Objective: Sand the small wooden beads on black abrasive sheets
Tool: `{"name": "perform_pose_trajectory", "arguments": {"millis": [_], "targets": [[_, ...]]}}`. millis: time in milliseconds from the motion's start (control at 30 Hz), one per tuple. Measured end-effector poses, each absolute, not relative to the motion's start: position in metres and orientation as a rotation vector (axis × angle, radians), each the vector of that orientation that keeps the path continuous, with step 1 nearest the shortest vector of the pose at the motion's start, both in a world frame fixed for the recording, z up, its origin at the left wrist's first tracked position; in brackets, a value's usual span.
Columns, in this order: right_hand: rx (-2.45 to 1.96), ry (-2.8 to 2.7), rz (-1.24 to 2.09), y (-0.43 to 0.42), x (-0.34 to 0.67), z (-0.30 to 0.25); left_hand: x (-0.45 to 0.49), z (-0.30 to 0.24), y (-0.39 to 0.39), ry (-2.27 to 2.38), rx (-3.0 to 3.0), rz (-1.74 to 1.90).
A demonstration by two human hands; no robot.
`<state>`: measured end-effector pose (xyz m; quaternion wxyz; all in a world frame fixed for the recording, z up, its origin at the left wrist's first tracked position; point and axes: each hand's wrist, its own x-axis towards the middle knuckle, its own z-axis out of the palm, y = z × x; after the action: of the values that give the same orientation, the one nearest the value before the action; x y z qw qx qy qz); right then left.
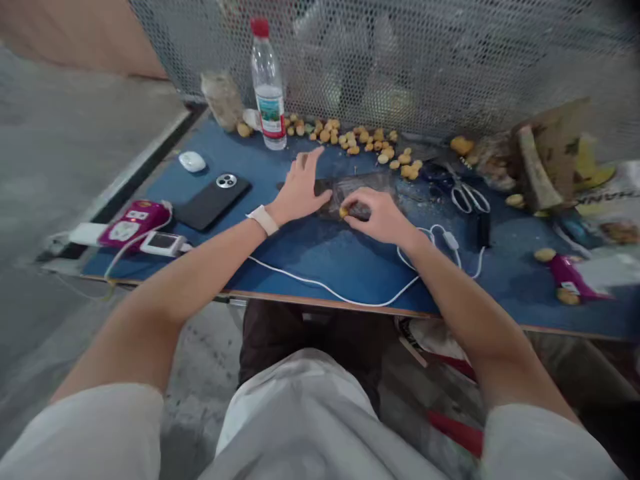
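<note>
My right hand [377, 215] pinches a small round yellow-brown piece [344, 212] between thumb and fingertips; its exact kind I cannot make out. Underneath lies a flat, dark, see-through sheet [367, 183] that looks like plastic film or a bag. My left hand [300, 190] rests at the left end of this sheet, fingers spread and thumb pointing towards the right hand. Behind both hands, a long row of similar yellow-brown pieces [355, 139] runs along the back of the blue table [300, 243].
A water bottle [270, 100] stands upright at the back. On the left lie a black phone [213, 202], a white case [192, 161] and a purple power strip [135, 223]. A white cable [320, 283] crosses the front. Scissors [467, 193] and a cardboard box [545, 153] are on the right.
</note>
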<state>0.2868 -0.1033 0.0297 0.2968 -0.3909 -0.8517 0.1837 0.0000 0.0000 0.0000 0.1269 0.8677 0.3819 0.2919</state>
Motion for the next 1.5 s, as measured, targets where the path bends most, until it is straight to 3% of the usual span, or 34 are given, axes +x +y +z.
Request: {"name": "perform_pose_trajectory", "arguments": {"millis": [200,633,833,1133,1500], "targets": [[-1.087,-2.322,0.468,-0.099,0.29,0.025,-0.009,0.016,-0.006,0.802,2.673,0.45],[-1.005,-2.322,0.425,-0.099,0.283,0.019,-0.008,0.03,-0.033,0.953,2.854,0.173],[-1.044,-2.302,0.481,-0.098,0.286,0.021,-0.004,0.033,-0.046,1.048,2.923,0.185],[-1.128,-2.192,0.574,-0.098,0.289,0.023,0.009,0.01,-0.036,0.754,2.834,0.245],[-1.387,-2.271,0.238,-0.081,0.316,0.021,0.014,0.024,-0.061,0.977,2.845,0.2]]}}
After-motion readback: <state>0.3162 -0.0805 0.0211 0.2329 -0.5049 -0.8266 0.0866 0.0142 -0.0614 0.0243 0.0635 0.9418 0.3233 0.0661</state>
